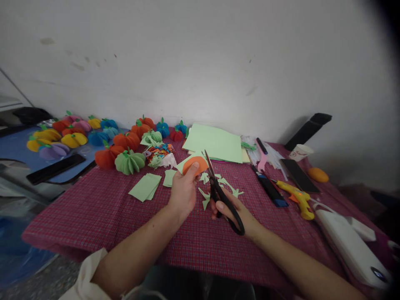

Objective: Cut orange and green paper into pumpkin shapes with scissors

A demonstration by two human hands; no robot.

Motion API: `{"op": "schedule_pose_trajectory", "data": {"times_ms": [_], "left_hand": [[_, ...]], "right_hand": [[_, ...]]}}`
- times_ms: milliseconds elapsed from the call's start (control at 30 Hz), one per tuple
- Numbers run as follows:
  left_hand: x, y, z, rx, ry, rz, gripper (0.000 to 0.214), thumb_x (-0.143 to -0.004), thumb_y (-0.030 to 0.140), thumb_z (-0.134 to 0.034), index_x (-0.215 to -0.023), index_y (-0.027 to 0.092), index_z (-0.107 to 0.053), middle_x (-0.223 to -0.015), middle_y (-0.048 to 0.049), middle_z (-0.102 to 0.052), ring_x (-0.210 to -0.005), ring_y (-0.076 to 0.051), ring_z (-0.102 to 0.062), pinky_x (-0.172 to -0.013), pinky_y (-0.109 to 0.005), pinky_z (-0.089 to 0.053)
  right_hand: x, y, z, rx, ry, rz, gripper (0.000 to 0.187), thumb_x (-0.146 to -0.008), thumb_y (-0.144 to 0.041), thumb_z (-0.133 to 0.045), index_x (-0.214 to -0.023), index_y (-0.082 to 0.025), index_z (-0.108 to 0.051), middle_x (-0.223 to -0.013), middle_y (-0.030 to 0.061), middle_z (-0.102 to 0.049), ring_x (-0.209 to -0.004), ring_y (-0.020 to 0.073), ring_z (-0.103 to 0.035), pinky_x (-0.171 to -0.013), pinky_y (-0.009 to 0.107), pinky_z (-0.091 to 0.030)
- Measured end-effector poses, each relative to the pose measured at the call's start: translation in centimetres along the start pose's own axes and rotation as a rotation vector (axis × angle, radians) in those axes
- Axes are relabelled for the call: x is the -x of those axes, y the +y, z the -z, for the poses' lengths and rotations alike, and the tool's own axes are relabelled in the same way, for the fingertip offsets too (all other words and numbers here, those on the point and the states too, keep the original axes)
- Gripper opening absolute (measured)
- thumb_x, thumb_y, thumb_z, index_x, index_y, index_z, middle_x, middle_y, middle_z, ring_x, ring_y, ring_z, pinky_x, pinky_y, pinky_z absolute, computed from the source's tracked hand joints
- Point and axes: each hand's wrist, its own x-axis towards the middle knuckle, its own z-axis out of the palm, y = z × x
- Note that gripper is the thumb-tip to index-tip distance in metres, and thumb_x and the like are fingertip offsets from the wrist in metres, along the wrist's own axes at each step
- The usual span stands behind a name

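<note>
My left hand [184, 189] pinches an orange paper circle [194, 164] backed by a light green sheet, held above the red checked tablecloth [103, 208]. My right hand [233, 210] grips black-handled scissors [220, 192], blades pointing up toward the paper's right edge. Light green paper scraps [218, 185] lie on the cloth just beyond both hands.
Several paper pumpkins [129, 161] in many colours sit at the back left. A stack of green sheets [214, 143] lies behind the hands, folded green pieces [145, 186] to the left. A yellow glue gun [296, 198], phone [298, 175], paper cup [300, 152] and white device [350, 246] are on the right.
</note>
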Motion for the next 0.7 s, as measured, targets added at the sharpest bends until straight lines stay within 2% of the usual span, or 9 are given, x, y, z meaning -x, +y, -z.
{"op": "schedule_pose_trajectory", "data": {"times_ms": [333, 700], "left_hand": [[0.11, -0.05, -0.20, -0.021, -0.019, -0.022, 0.019, -0.059, 0.022, -0.069, -0.074, 0.013, -0.062, -0.071, -0.0018, -0.064, -0.066, -0.011, -0.057, -0.063, -0.024, -0.040], [-0.01, -0.16, -0.05, -0.010, 0.000, -0.020, 0.018, -0.059, 0.021, -0.070, -0.072, 0.013, -0.061, -0.070, -0.0011, -0.063, -0.065, -0.011, -0.057, -0.063, -0.024, -0.040]], "right_hand": [[-0.17, -0.34, -0.44, 0.017, 0.052, -0.020, 0.039, -0.078, -0.041, -0.056, -0.108, -0.019, -0.044, -0.072, -0.0015, -0.044, -0.063, 0.0098, -0.045, -0.056, 0.024, -0.044], [-0.28, 0.17, -0.24, 0.052, 0.079, -0.027, 0.038, -0.077, -0.042, -0.057, -0.105, -0.020, -0.045, -0.066, -0.0037, -0.041, -0.056, 0.0084, -0.041, -0.049, 0.021, -0.039]]}}
